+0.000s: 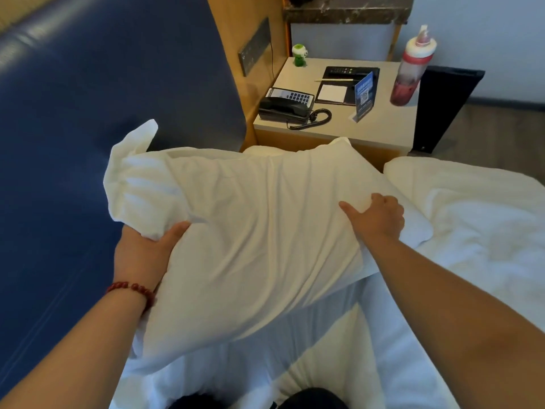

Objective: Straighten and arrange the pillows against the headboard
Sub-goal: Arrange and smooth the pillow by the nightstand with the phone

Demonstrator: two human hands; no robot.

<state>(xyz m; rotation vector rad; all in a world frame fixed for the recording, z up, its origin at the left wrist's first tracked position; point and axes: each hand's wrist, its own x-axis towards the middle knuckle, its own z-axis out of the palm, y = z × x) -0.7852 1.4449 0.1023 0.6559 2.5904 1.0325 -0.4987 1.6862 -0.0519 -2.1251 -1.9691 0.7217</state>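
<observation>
Head view. A white pillow (259,225) is held off the mattress at frame centre, its long axis running from 7 to 1 o'clock, just beside the blue padded headboard (88,113) at 9 o'clock. The left hand (147,252) clamps the pillow's 9 o'clock edge, thumb on top and fingers hidden beneath. The right hand (379,218) grips the 3 o'clock edge, fingers curled into the fabric and thumb spread wide.

Likely hazards:
- The slack pillowcase flap (132,154) at 10 o'clock may fold under and leave the pillow crooked.
- A swing toward 1 o'clock could strike the telephone (286,106) or topple the bottle (411,69) on the nightstand (380,122).
</observation>
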